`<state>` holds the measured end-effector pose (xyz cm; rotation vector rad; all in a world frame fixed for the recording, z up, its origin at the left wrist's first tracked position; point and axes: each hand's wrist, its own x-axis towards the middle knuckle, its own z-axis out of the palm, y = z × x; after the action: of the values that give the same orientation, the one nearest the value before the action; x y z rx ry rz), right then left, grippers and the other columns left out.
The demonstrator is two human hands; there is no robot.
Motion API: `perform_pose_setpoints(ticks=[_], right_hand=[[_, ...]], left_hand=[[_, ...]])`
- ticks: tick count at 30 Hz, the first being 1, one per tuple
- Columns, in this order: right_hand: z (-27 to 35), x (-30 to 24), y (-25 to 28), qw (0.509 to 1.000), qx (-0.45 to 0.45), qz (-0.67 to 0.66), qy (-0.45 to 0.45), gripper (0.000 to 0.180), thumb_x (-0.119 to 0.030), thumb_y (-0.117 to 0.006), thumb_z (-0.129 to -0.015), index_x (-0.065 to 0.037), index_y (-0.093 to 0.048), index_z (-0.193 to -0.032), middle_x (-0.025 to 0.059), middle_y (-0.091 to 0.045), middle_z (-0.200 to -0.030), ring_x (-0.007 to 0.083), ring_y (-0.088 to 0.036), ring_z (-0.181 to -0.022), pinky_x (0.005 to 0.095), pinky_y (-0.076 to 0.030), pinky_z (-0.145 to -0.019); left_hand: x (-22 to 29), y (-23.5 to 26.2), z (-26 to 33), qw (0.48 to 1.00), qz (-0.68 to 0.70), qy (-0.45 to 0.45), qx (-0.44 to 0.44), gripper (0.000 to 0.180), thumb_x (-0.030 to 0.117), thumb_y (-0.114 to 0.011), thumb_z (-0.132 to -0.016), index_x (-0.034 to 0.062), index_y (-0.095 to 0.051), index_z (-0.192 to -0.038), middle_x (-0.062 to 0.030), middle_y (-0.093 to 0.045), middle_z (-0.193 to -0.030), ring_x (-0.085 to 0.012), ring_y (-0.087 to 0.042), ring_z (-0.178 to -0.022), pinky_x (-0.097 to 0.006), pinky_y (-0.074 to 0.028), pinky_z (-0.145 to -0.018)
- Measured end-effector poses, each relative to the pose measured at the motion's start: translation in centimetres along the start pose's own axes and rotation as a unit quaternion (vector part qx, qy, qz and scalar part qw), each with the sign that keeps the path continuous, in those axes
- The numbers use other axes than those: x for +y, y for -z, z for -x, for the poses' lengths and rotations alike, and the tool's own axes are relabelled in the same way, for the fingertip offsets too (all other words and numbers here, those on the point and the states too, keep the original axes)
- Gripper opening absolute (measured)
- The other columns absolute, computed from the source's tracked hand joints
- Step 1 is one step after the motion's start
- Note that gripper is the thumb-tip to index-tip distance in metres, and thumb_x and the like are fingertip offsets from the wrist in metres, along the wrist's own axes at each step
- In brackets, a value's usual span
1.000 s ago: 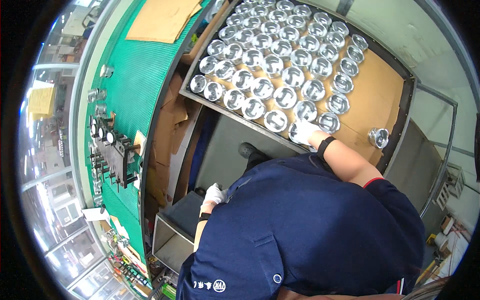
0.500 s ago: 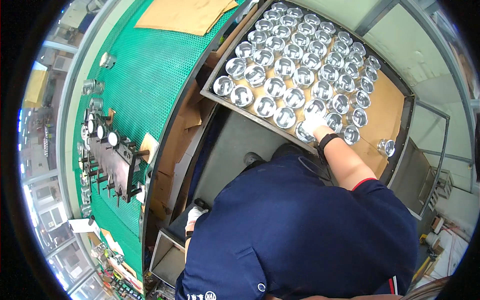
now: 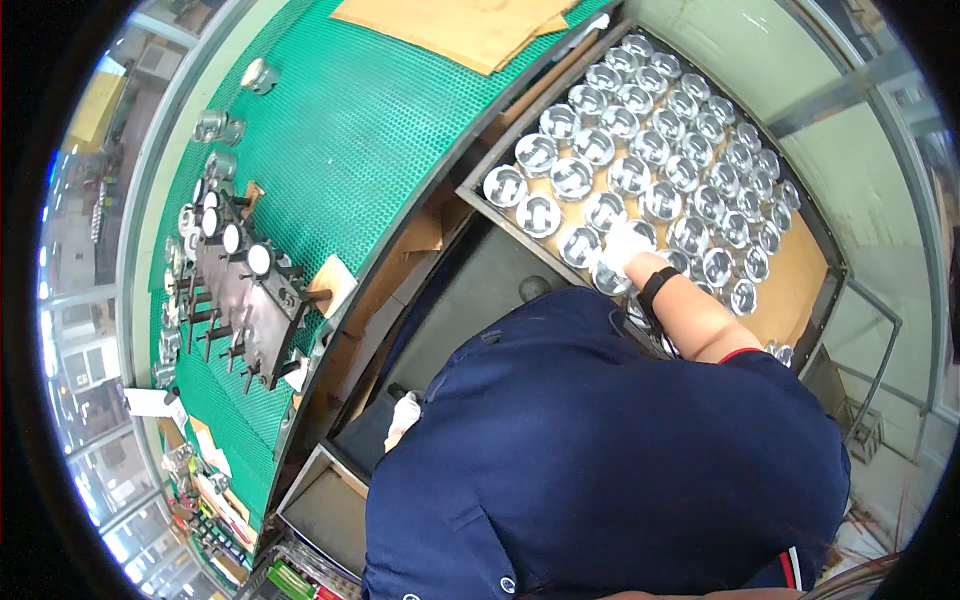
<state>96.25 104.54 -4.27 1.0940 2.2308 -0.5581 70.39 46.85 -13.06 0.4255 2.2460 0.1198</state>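
Many silver metal pistons stand in rows, hollow side up, on a brown sheet in a metal-edged tray. My right hand, in a white glove, reaches over the near rows and touches or hovers at a piston there. Glare and the angle hide its fingers, so I cannot see whether it grips one. My left hand, also in a white glove, is low at my left side, next to a small black part on a dark flat surface. My body partly covers it and its fingers are unclear.
On the left, a bench with a green mat holds a gauge fixture with several round dials. More pistons line its far edge. Brown paper sheets lie at its top. An open metal box stands below.
My view has turned, so bench and tray appear shifted right. My right hand remains over the near pistons, and my left hand remains low at my side.
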Motion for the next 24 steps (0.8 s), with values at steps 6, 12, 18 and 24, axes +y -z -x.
perform_pose_setpoints(ticks=[6,12,18,24], right_hand=[[-4.1,-2.6,0.5,0.999,-0.012,-0.017,0.029,0.048,-0.035,-0.055,-0.091,-0.007,-0.060,-0.130,0.0227,-0.061,-0.132,0.0383,-0.059,-0.121,0.0427,-0.048,-0.099],[-6.1,-4.4,4.8,0.993,0.076,-0.046,0.079,0.045,-0.035,-0.054,-0.093,-0.006,-0.063,-0.127,0.0219,-0.065,-0.124,0.0378,-0.063,-0.112,0.0454,-0.049,-0.095],[-9.7,-5.8,4.7,0.985,-0.070,0.108,0.118,0.042,-0.028,-0.058,-0.089,-0.005,-0.063,-0.124,0.0226,-0.064,-0.125,0.0379,-0.061,-0.119,0.0439,-0.049,-0.100],[-13.7,-8.7,7.2,0.984,0.080,-0.024,0.160,0.037,-0.031,-0.056,-0.092,-0.004,-0.064,-0.116,0.0254,-0.066,-0.118,0.0418,-0.063,-0.109,0.0467,-0.051,-0.092]], left_hand=[[4.5,5.1,2.5,0.988,0.019,0.138,0.065,0.040,0.030,-0.078,-0.083,0.0018,-0.070,-0.110,-0.0215,-0.072,-0.107,-0.0329,-0.069,-0.105,-0.038,-0.052,-0.090],[5.1,4.1,4.5,0.978,0.026,0.204,0.038,0.037,0.029,-0.079,-0.082,0.0016,-0.070,-0.105,-0.0205,-0.073,-0.102,-0.0338,-0.069,-0.098,-0.039,-0.053,-0.084],[9.3,3.7,5.5,0.980,0.084,0.173,0.053,0.037,0.028,-0.079,-0.084,0.0009,-0.070,-0.108,-0.0201,-0.074,-0.101,-0.0309,-0.071,-0.098,-0.035,-0.054,-0.087],[13.5,6.0,7.7,0.965,0.187,0.167,0.076,0.042,0.030,-0.078,-0.086,-0.0006,-0.067,-0.112,-0.0150,-0.074,-0.097,-0.0223,-0.070,-0.088,-0.033,-0.054,-0.082]])
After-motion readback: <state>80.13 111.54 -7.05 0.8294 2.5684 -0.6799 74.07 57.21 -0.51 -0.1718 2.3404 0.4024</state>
